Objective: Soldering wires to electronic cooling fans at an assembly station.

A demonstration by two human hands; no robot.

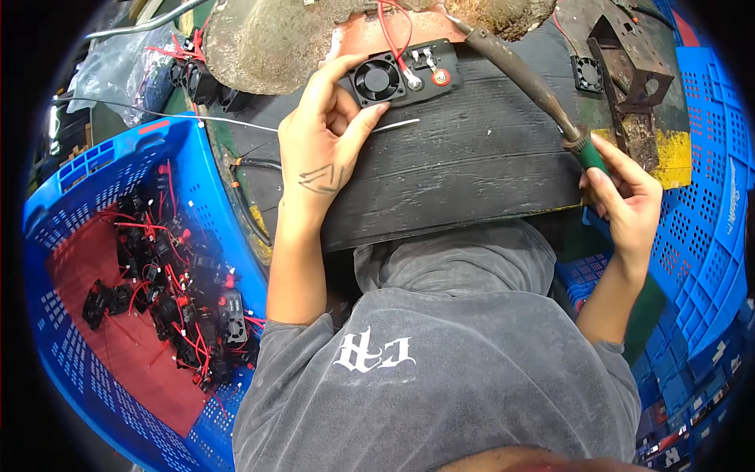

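My left hand point(322, 134) grips a black fan module point(421, 88) by its left end, thumb below and fingers above. A small square fan point(377, 79) sits in that end. Two metal terminals stand beside it, one ringed in red point(440, 77), and red wires point(391, 35) run upward from the other. A thin silvery solder wire point(397, 125) passes behind my left hand, its free end below the module; whether my fingers touch it is hidden. My right hand point(625, 193) is closed round the green handle of a soldering iron point(525, 79), its tip pointing up-left, over the pinkish block point(370, 35).
A dark board point(472, 165) covers the bench before me. At left, a blue crate point(212, 212) holds several wired black parts on red sheet. A rusty metal bracket point(629, 71) and loose fan point(587, 72) lie at right, near another blue crate point(708, 197). More fans point(197, 82) sit far left.
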